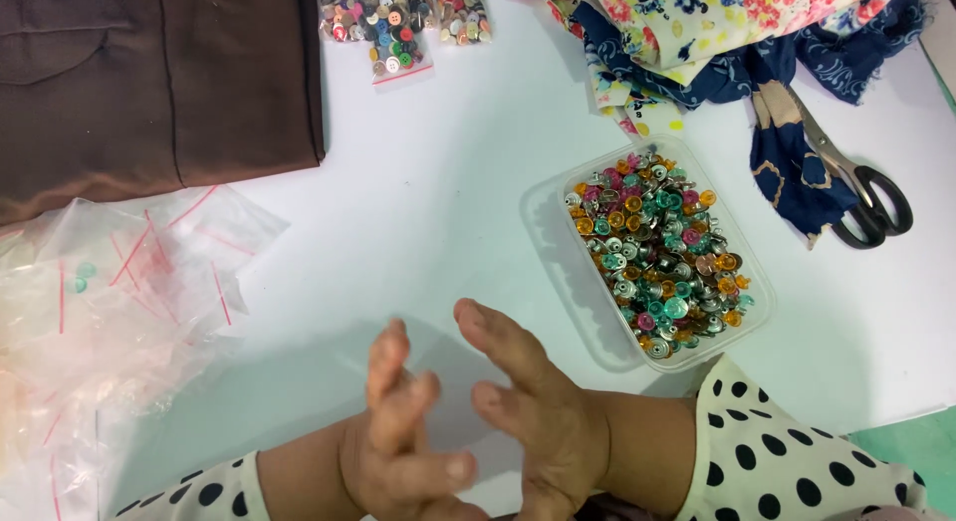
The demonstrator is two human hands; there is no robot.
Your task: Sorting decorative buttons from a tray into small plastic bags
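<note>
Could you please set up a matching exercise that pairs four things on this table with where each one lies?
Things:
1. scissors
2. brown cloth
3. clear tub of snap buttons
4. empty zip bags

Places:
A. far left corner of the table
B. right of centre, just beyond the right hand
C. far right, partly under the floral fabric
D. left side, nearer than the brown cloth, beside the left hand

Pairs: 1-C, 2-A, 3-B, 4-D
</note>
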